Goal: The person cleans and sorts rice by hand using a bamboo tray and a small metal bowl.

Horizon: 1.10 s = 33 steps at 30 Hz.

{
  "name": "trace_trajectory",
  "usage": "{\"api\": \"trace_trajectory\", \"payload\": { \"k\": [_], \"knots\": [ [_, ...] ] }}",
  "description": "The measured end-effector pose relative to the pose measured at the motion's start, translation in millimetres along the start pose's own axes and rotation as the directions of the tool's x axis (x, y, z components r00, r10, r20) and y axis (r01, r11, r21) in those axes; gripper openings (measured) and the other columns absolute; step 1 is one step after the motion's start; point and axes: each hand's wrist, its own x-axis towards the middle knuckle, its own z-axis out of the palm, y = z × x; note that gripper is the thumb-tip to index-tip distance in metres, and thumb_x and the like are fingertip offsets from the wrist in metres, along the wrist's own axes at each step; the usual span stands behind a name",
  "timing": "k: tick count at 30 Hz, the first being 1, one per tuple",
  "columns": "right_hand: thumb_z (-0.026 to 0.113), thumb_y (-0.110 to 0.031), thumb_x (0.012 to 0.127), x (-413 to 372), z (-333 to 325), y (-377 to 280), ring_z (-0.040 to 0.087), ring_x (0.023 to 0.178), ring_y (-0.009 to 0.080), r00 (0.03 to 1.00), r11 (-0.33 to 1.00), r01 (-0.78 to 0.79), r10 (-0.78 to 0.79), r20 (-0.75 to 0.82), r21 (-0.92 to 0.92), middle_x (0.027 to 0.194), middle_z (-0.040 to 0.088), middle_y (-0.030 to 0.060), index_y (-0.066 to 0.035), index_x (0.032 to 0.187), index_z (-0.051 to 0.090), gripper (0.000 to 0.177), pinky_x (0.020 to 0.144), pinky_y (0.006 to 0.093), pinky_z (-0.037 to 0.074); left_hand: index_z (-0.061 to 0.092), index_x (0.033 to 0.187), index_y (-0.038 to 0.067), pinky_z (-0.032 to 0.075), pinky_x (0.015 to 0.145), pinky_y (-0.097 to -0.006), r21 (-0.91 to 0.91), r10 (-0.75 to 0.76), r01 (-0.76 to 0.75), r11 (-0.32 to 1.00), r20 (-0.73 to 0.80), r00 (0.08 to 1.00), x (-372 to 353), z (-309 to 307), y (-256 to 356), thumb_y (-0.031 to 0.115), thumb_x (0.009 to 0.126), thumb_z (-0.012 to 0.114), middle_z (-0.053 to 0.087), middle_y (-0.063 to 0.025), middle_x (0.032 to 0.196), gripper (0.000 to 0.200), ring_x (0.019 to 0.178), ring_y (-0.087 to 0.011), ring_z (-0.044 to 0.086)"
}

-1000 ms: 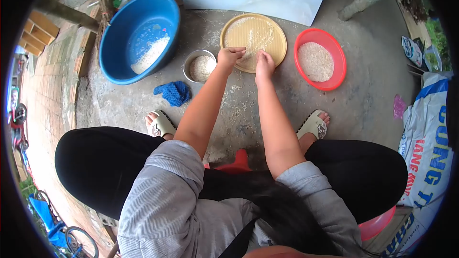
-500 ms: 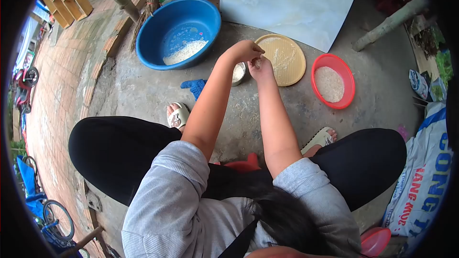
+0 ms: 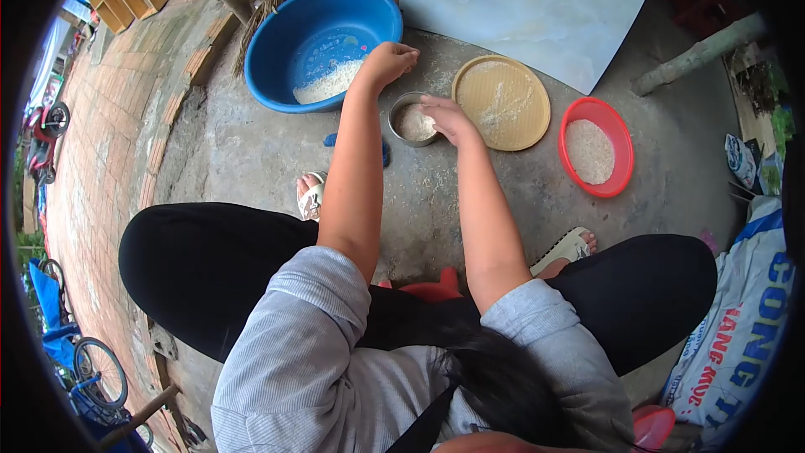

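Note:
My left hand [image 3: 391,65] is raised near the right rim of the blue basin [image 3: 267,92], its fingers pressed together. What they hold, if anything, is hidden. Fingers stretched out, my right hand [image 3: 451,121] is at the right edge of a small metal bowl [image 3: 399,127]. Pale grains that look like rice [image 3: 414,122] fill much of that bowl. White grains [image 3: 334,82] also lie heaped in the basin. Just right of my right hand is a round tan tray [image 3: 541,122] with grains scattered on it.
A red basin [image 3: 622,169] holding more grains [image 3: 589,153] stands at the right. Behind the tray leans a large pale panel [image 3: 520,8]. Something blue and knitted [image 3: 330,140] lies by my left foot. Wooden poles [image 3: 700,54] and printed sacks [image 3: 729,335] border the area.
My hands were together beside the tray and have separated. The left went up and left towards the blue basin; the right came down to the metal bowl, its fingers opening. The view shifted slightly.

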Motion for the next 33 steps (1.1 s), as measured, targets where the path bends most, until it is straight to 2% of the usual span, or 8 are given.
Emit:
{"api": "trace_trajectory", "payload": {
  "k": [5, 7, 9, 12, 17, 18, 25, 33],
  "knots": [
    [0.053, -0.013, 0.085, 26.8, -61.5, 21.3, 0.057, 0.106, 0.0272, 0.957, 0.96, 0.059, 0.024, -0.29, 0.274, 0.113, 0.06, 0.0155, -0.001, 0.119, 0.055, 0.037, 0.091, 0.0316, 0.042, 0.063, 0.11, 0.001, 0.047, 0.07, -0.0261, 0.026, 0.019, -0.019, 0.999, -0.009, 1.0, 20.4, 26.7, -17.3, 0.022, 0.085, 0.057, 0.066, -0.0101, 0.092, 0.034, 0.082, -0.015, 0.061],
    [0.052, -0.012, 0.083, 41.3, -89.9, 51.5, 0.06, 0.102, 0.0293, 0.893, 0.958, 0.142, -0.016, -0.449, 0.249, 0.108, 0.063, 0.0162, -0.001, 0.117, 0.058, 0.035, 0.089, 0.0332, 0.044, 0.065, 0.102, 0.001, 0.048, 0.078, -0.035, 0.224, 0.098, -0.091, 0.97, -0.02, 0.995, 29.1, 43.9, -25.4, 0.026, 0.08, 0.06, 0.066, -0.0188, 0.087, 0.034, 0.084, -0.0283, 0.064],
    [0.052, -0.007, 0.079, 32.0, -110.0, 70.9, 0.058, 0.105, 0.0292, 0.663, 0.98, 0.013, -0.158, -0.731, -0.199, 0.113, 0.06, 0.0188, 0.003, 0.118, 0.054, 0.04, 0.089, 0.0343, 0.045, 0.065, 0.102, 0.0, 0.047, 0.079, -0.0348, 0.33, 0.161, -0.162, 0.93, 0.03, 0.987, 38.7, 69.0, -37.4, 0.028, 0.079, 0.061, 0.066, -0.018, 0.092, 0.037, 0.087, -0.0271, 0.063],
    [0.055, -0.006, 0.072, -3.2, -108.6, 71.7, 0.057, 0.101, 0.0381, 0.475, 0.962, -0.151, -0.132, -0.87, -0.228, 0.11, 0.06, 0.0215, 0.001, 0.113, 0.059, 0.042, 0.089, 0.0398, 0.045, 0.056, 0.118, 0.001, 0.043, 0.09, -0.0395, 0.468, 0.145, -0.221, 0.856, 0.193, 0.971, 41.7, 113.3, -33.8, 0.035, 0.077, 0.064, 0.061, -0.0222, 0.107, 0.054, 0.102, -0.0357, 0.058],
    [0.053, -0.006, 0.074, -8.9, -110.7, 131.1, 0.042, 0.122, 0.0338, 0.523, 0.792, -0.239, -0.382, -0.762, -0.561, 0.129, 0.047, 0.0195, 0.0, 0.117, 0.055, 0.043, 0.102, 0.0399, 0.034, 0.024, 0.141, 0.005, 0.026, 0.108, -0.0411, 0.651, 0.166, -0.412, 0.637, 0.406, 0.899, 43.7, 203.4, -67.2, 0.041, 0.072, 0.07, 0.022, -0.0195, 0.146, 0.091, 0.136, -0.0375, 0.018],
    [0.052, -0.006, 0.076, -9.5, -108.5, 137.1, 0.035, 0.129, 0.032, 0.54, 0.705, -0.187, -0.508, -0.671, -0.684, 0.134, 0.043, 0.0191, 0.0, 0.119, 0.053, 0.044, 0.106, 0.04, 0.029, 0.024, 0.141, 0.005, 0.026, 0.108, -0.0411, 0.646, 0.168, -0.421, 0.637, 0.417, 0.893, 38.6, 212.4, -67.9, 0.041, 0.072, 0.07, 0.022, -0.0195, 0.146, 0.091, 0.136, -0.0375, 0.018],
    [0.047, -0.012, 0.078, -8.2, -102.1, 129.5, 0.031, 0.132, 0.0263, 0.508, 0.745, -0.269, -0.429, -0.747, -0.611, 0.136, 0.044, 0.009, -0.006, 0.122, 0.053, 0.044, 0.109, 0.0502, 0.019, 0.013, 0.145, 0.009, 0.011, 0.112, -0.0438, 0.8, 0.179, -0.267, 0.537, 0.202, 0.963, 47.7, 257.7, -87.1, 0.06, 0.083, 0.043, 0.012, -0.0113, 0.151, 0.086, 0.139, -0.0293, 0.009],
    [0.044, -0.007, 0.073, -4.8, -109.2, 134.3, 0.039, 0.124, 0.0316, 0.47, 0.735, -0.14, -0.541, -0.698, -0.664, 0.132, 0.045, 0.0146, -0.003, 0.118, 0.052, 0.046, 0.106, 0.0442, 0.026, 0.016, 0.145, 0.01, 0.006, 0.112, -0.045, 0.781, 0.359, -0.311, 0.542, 0.119, 0.926, 85.6, 283.6, -86.9, 0.055, 0.09, 0.033, 0.014, -0.0089, 0.151, 0.072, 0.14, -0.0267, 0.009]
  ]
}}
